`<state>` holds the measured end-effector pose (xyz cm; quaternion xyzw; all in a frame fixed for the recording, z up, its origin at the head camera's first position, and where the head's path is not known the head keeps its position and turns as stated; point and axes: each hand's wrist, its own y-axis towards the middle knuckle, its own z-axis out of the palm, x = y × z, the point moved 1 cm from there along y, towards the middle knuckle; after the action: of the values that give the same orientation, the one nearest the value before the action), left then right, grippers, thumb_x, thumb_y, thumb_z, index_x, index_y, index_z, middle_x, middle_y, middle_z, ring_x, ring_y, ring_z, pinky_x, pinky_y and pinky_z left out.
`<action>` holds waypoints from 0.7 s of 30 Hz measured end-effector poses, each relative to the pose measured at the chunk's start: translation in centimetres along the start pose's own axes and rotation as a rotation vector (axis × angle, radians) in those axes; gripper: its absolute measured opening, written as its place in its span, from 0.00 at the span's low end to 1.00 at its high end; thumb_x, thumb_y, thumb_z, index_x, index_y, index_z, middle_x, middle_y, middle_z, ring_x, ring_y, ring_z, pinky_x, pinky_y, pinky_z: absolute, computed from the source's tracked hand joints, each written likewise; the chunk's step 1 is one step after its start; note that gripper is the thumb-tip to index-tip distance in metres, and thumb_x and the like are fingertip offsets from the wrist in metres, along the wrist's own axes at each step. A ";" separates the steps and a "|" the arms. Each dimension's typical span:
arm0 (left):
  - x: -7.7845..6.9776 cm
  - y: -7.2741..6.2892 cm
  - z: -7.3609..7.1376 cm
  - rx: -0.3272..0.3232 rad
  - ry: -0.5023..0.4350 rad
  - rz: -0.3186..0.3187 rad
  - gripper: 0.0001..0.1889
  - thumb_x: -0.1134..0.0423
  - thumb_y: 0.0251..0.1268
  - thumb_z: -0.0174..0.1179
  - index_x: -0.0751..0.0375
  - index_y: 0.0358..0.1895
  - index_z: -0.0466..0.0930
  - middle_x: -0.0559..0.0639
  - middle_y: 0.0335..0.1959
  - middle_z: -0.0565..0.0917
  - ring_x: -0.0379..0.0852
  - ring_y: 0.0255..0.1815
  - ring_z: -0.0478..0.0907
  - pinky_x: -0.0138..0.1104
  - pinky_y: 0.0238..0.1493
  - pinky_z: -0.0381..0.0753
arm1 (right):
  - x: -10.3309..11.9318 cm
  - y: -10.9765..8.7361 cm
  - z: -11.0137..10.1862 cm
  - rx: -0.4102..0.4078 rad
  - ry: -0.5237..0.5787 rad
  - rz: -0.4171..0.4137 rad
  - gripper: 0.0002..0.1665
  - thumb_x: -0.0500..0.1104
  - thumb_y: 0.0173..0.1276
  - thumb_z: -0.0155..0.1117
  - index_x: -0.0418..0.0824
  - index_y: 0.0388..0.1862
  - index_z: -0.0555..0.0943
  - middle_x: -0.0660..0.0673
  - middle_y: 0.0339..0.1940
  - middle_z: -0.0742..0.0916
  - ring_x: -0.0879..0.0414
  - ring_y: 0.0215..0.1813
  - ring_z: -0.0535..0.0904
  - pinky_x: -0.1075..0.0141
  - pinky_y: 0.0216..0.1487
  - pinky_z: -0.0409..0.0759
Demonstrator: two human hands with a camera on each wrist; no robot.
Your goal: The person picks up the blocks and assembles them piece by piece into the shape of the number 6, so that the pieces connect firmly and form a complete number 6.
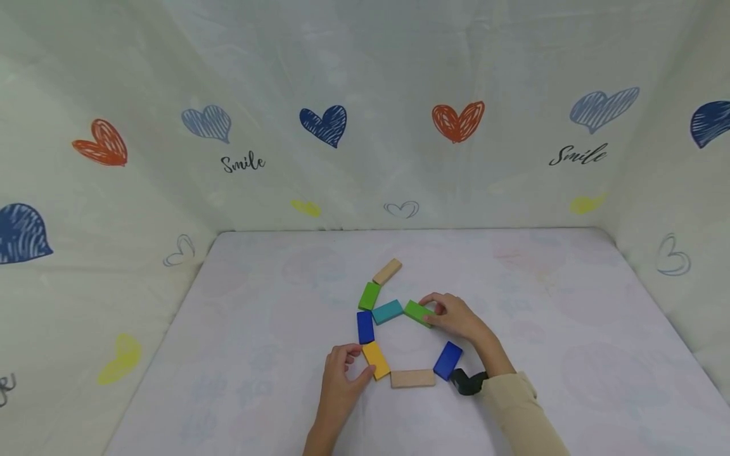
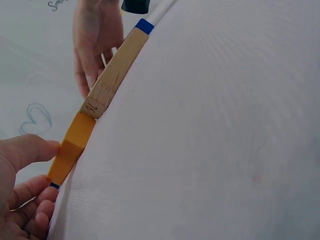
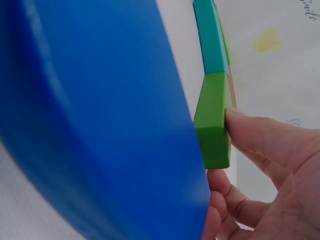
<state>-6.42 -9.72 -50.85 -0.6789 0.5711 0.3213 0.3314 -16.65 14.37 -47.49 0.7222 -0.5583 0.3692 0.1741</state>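
Note:
Flat wooden blocks lie on the white table in a chain shaped like a six. My left hand [image 1: 341, 383] pinches the yellow block [image 1: 376, 361] at the lower left, thumb on one side and fingertips near its upper end. At the loop's upper right, my right hand [image 1: 456, 318] grips a green block [image 1: 418, 313] between thumb and fingers; its other end meets a teal block [image 1: 388, 311]. A blue block [image 1: 365, 327] touches the yellow one from above. Along the bottom lies a natural wood block [image 1: 413, 379], beside a second blue block [image 1: 447, 360], which looms large in the right wrist view.
Another green block [image 1: 369, 296] and a natural wood block [image 1: 387, 271] form the upper tail. A black device [image 1: 467, 382] on the right wrist hangs close to the lower blue block. White cloth walls [image 1: 365, 177] printed with hearts surround the table [image 1: 256, 316].

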 end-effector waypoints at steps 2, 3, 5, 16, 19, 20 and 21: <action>0.1 0.0 0.0 -0.003 0.003 0.001 0.20 0.56 0.51 0.68 0.53 0.47 0.74 0.42 0.41 0.74 0.38 0.43 0.66 0.33 0.47 0.71 | 0.0 0.0 0.0 -0.001 0.001 -0.007 0.19 0.39 0.60 0.64 0.39 0.51 0.77 0.46 0.27 0.75 0.56 0.30 0.67 0.66 0.30 0.66; 0.1 0.0 0.0 -0.005 0.004 0.000 0.20 0.56 0.51 0.68 0.53 0.47 0.73 0.42 0.41 0.74 0.38 0.43 0.66 0.34 0.47 0.72 | 0.0 0.0 0.1 -0.003 0.004 -0.012 0.19 0.39 0.60 0.63 0.39 0.52 0.77 0.45 0.27 0.76 0.56 0.30 0.68 0.66 0.31 0.66; 0.1 0.1 0.0 -0.005 0.002 -0.005 0.20 0.56 0.51 0.68 0.53 0.47 0.73 0.42 0.41 0.74 0.38 0.43 0.66 0.34 0.47 0.72 | -0.1 0.0 0.1 -0.008 0.013 -0.021 0.19 0.40 0.61 0.63 0.38 0.52 0.77 0.45 0.28 0.76 0.56 0.31 0.68 0.66 0.31 0.66; 0.2 0.1 0.1 0.007 -0.003 -0.009 0.20 0.56 0.51 0.68 0.53 0.47 0.73 0.42 0.41 0.74 0.38 0.43 0.66 0.34 0.47 0.72 | -1.6 -2.4 -0.2 -0.107 0.109 0.001 0.24 0.45 0.65 0.60 0.35 0.58 0.73 0.40 0.44 0.81 0.49 0.47 0.77 0.57 0.47 0.76; 0.1 0.0 0.0 0.009 -0.004 -0.004 0.20 0.56 0.51 0.68 0.53 0.47 0.73 0.42 0.41 0.74 0.38 0.43 0.66 0.33 0.47 0.72 | -1.7 -3.8 -0.5 -0.134 0.123 -0.008 0.25 0.45 0.66 0.59 0.34 0.58 0.72 0.38 0.49 0.81 0.45 0.51 0.77 0.53 0.51 0.76; 0.1 0.0 0.0 0.010 -0.005 -0.005 0.20 0.56 0.51 0.68 0.53 0.47 0.73 0.42 0.41 0.74 0.38 0.43 0.66 0.33 0.47 0.72 | -1.7 -4.2 -0.6 -0.141 0.122 -0.005 0.26 0.46 0.66 0.59 0.34 0.59 0.72 0.38 0.49 0.80 0.45 0.52 0.76 0.52 0.52 0.76; 0.1 0.0 0.0 0.011 -0.006 -0.008 0.20 0.56 0.51 0.68 0.53 0.47 0.73 0.42 0.41 0.74 0.38 0.43 0.66 0.34 0.47 0.72 | -1.7 -4.7 -0.6 -0.145 0.118 0.005 0.26 0.46 0.65 0.59 0.34 0.59 0.71 0.38 0.50 0.80 0.45 0.52 0.76 0.53 0.52 0.76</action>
<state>-6.45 -9.75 -50.91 -0.6784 0.5690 0.3189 0.3382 -12.64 17.43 -47.57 0.6833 -0.5740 0.3704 0.2577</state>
